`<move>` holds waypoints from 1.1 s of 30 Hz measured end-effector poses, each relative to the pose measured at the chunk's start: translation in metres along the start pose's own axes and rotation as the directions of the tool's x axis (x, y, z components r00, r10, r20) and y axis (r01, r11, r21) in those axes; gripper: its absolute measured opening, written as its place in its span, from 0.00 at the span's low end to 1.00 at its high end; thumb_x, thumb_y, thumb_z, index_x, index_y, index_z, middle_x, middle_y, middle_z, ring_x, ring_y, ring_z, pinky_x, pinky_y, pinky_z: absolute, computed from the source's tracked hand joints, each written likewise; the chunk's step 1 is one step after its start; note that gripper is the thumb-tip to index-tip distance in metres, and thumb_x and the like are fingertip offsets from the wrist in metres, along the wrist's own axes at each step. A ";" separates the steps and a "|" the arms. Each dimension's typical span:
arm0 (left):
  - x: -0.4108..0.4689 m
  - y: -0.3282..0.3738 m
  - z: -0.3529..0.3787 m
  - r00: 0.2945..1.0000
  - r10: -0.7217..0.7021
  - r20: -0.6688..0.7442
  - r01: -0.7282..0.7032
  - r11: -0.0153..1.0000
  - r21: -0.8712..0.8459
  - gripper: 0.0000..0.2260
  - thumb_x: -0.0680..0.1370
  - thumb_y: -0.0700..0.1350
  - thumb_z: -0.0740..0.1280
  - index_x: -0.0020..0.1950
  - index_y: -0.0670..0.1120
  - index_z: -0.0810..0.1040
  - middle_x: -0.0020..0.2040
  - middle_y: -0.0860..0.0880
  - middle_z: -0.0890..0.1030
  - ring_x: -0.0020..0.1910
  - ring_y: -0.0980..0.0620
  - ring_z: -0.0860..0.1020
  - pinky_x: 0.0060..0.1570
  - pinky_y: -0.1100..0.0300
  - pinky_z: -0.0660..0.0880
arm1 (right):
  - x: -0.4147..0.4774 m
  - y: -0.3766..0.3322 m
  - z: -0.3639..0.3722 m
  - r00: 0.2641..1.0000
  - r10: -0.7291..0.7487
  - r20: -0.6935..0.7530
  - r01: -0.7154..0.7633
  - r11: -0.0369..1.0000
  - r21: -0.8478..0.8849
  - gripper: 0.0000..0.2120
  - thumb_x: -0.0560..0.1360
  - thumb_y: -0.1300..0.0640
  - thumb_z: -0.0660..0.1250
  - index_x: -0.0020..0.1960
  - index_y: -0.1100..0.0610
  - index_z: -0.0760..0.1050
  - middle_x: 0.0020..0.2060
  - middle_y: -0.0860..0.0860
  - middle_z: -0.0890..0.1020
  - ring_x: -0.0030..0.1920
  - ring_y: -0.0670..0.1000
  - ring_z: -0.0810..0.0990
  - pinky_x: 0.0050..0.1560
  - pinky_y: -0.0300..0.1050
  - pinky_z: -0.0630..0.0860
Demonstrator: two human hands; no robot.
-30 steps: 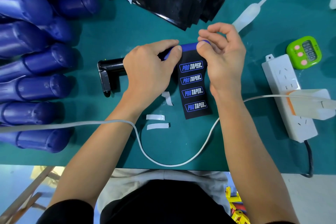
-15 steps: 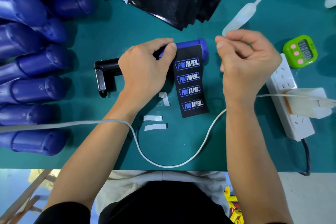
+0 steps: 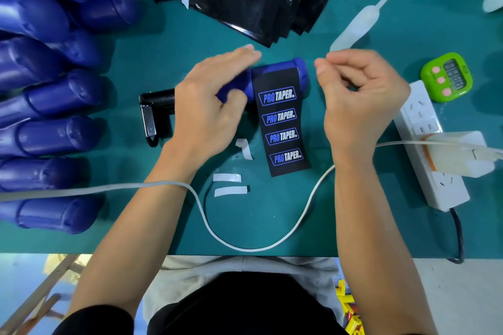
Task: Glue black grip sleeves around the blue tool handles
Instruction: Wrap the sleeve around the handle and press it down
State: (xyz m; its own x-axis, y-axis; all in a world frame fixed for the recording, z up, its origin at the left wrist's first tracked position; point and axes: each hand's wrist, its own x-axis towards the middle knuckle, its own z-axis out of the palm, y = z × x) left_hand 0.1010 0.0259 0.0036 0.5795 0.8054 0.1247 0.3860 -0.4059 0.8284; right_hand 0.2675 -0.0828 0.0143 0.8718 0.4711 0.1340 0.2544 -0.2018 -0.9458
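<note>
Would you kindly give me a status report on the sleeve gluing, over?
Left hand grips blue handle. Right hand clear, fingertips pinched, contents unclear. Black sleeve: top edge on handle, rest flat on mat, unwrapped. White strips alongside; nothing blocking.

We look through one wide-angle camera worn on the head, facing forward and steeply down onto the green table [image 3: 245, 220]. We sit close above it, with its near edge and the person's torso [image 3: 245, 307] along the bottom.
</note>
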 end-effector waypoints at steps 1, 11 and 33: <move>-0.002 -0.001 0.001 0.995 0.101 0.002 -0.101 0.993 0.062 0.26 0.69 0.34 0.62 0.65 0.46 0.84 0.67 0.53 0.81 0.68 0.55 0.79 0.72 0.52 0.72 | -0.001 -0.001 0.000 1.000 -0.031 0.004 0.031 0.999 -0.034 0.09 0.73 0.63 0.77 0.43 0.50 0.83 0.33 0.40 0.84 0.34 0.41 0.79 0.41 0.39 0.75; -0.001 -0.008 0.009 0.974 0.225 0.035 -0.227 0.947 0.229 0.26 0.68 0.30 0.64 0.64 0.42 0.85 0.66 0.45 0.83 0.66 0.46 0.81 0.66 0.47 0.77 | -0.013 -0.002 0.009 0.881 -0.357 0.310 0.444 0.849 -0.285 0.14 0.76 0.69 0.64 0.53 0.59 0.86 0.50 0.51 0.87 0.56 0.54 0.83 0.63 0.51 0.76; 0.018 -0.013 -0.003 0.968 0.146 0.205 -0.216 0.901 0.376 0.33 0.70 0.42 0.72 0.76 0.53 0.76 0.73 0.55 0.78 0.67 0.52 0.78 0.60 0.55 0.73 | -0.014 -0.004 0.008 0.950 0.120 0.289 0.080 0.799 -0.596 0.23 0.76 0.33 0.66 0.41 0.53 0.78 0.32 0.44 0.79 0.38 0.54 0.80 0.41 0.49 0.72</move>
State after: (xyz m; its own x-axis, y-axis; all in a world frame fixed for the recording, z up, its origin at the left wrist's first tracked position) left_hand 0.1044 0.0474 -0.0027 0.7644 0.6316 0.1295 0.4928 -0.7019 0.5144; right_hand 0.2511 -0.0818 0.0143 0.7378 0.6712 -0.0718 0.5226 -0.6352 -0.5687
